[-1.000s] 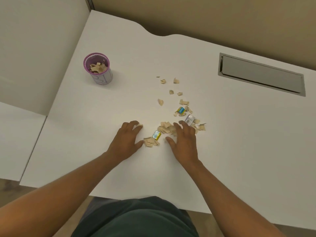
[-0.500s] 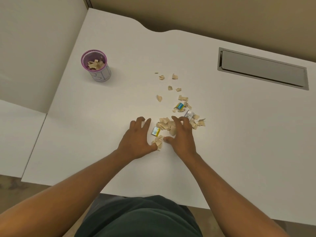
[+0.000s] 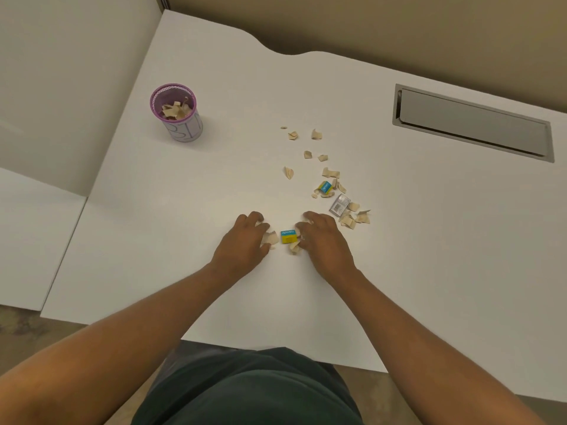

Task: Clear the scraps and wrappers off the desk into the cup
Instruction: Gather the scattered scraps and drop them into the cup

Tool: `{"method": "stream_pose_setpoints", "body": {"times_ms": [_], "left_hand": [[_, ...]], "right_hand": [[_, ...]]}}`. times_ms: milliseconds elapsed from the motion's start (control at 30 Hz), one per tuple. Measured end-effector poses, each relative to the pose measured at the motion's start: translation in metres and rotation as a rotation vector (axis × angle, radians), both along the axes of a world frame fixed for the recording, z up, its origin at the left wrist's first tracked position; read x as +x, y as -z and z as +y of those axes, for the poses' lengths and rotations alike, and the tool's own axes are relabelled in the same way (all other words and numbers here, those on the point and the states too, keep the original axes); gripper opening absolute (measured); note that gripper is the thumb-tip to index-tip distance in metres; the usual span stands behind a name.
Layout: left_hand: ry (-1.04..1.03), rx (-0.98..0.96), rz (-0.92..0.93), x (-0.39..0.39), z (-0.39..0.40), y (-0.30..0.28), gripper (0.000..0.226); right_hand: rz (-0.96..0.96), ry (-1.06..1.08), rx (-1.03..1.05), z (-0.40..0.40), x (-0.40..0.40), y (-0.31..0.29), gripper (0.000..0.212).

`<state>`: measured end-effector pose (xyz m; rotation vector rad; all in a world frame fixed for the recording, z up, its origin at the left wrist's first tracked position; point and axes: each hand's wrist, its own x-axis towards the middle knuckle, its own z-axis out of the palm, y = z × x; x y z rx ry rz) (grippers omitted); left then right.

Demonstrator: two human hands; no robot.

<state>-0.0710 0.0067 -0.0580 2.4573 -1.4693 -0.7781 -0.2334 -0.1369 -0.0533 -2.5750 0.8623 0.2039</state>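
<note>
While curled (knuckles up): both hands (image 3: pixel 245 240).

The flat white desk top (image 3: pixel 306 87) carries pale tan torn paper scraps (image 3: pixel 330 173), all one plain beige. A small rectangular wrapper (image 3: pixel 288 236) is half turquoise blue with white lettering and half yellow; a second wrapper of the same blue and yellow (image 3: pixel 324 187) lies among the scraps. A silvery grey foil wrapper (image 3: pixel 339 205) bears a black barcode on white. The round mesh cup (image 3: pixel 177 111) has a purple rim, a fine purple netted pattern inside, and a whitish wall with faint lilac looping lines; beige scraps fill it. The rectangular cable hatch (image 3: pixel 472 122) is matt metallic grey. The garment at the bottom edge (image 3: pixel 251 391) is dark green
</note>
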Motion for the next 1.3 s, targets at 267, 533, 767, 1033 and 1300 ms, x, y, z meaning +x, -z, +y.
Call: {"method": "stream_pose_setpoints", "body": {"times_ms": [267,533,767,1033,1300], "left_hand": [[0.023,-0.045,-0.136,0.005,0.014,-0.002,0.077],[0.142,0.043,-0.158,0.000,0.007,-0.003,0.055],[0.183,0.100,-0.151,0.003,0.001,-0.006,0.030],[0.217,0.103,-0.155,0.014,-0.006,0.004,0.031],[-0.144,-0.114,0.050,0.062,-0.016,-0.029,0.030]], "right_hand": [[0.144,0.144,-0.035,0.012,-0.005,-0.003,0.086],[0.199,0.194,0.011,0.025,0.003,-0.002,0.078],[0.182,0.237,-0.025,0.038,0.004,0.001,0.065],[0.034,0.229,0.021,0.041,0.002,0.002,0.043],[0.003,0.171,-0.066,0.023,0.003,0.006,0.035]]}}
